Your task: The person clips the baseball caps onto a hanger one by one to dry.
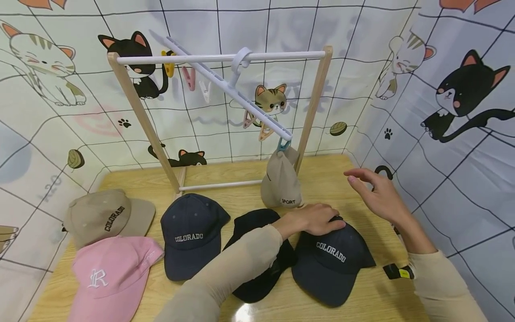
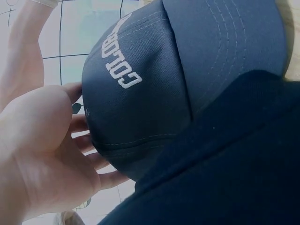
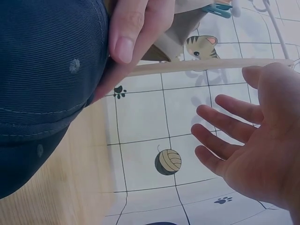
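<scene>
Pale wood grain is being shown by the desk [image 1: 382,297], toward whose right part a navy cap [image 1: 331,264] is being held under the left hand [image 1: 311,219], below and to the left of the right hand [image 1: 376,192]. Just beside it, a black cap [image 1: 257,288] is being crossed by the left sleeve [image 1: 237,259]. The left arm [image 1: 213,284] is being stretched out from the lower left, palm downward, and the navy cap is being gripped near the back of its crown [image 1: 352,239], the thumb being laid against it and the fingers [image 2: 112,179] being hooked behind. The right hand is being held up in the air, apart from the cap, with its fingers loosely bent and nothing being grasped. The brim [image 1: 322,286] is being pointed toward the person, the front of the crown is being marked by white COLORADO lettering [image 1: 331,252], and stitched lines and a small stitched eyelet [image 3: 75,65] are being shown in the wrist views.
</scene>
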Available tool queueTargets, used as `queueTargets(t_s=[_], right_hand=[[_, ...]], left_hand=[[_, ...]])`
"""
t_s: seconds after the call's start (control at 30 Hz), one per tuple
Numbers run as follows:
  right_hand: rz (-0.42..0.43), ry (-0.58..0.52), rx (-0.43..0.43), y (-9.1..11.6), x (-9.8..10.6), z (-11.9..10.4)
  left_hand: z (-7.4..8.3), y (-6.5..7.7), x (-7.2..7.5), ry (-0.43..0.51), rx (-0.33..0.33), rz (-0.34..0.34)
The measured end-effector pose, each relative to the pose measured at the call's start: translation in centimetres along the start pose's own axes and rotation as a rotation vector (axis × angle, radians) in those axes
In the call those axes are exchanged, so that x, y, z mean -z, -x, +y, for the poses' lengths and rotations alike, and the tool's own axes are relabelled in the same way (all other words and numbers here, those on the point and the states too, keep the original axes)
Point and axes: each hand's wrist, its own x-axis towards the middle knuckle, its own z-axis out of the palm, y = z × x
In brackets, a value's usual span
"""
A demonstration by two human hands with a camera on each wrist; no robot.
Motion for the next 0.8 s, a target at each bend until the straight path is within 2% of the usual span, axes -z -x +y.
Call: queueTargets(t_s=[0.13,0.2,0.37,0.57,0.8], right_hand=[[0.003,0.007,0.011,0.0,0.1,0.1],[0.011,0.013,0.018,0.1,0.1,0.1],[0.032,0.015,0.027,0.0,0.4,0.3],[0.05,0.017,0.03,0.1,0.6,0.4],[0.029,0.02,-0.001,0.4,0.8,0.8]], left_hand=[[0.0,-0.2,0.0,0.028,-0.017,0.016],[-0.1,-0.3,0.2,0.057,-0.045,0.018],[-0.4,-0.3,1.4,0.165,-0.099,0.003],[-0.9,0.1,2.7,0.266,-0.064,0.035],[-0.6,0.8,3.4,0.342,-0.035,0.042]])
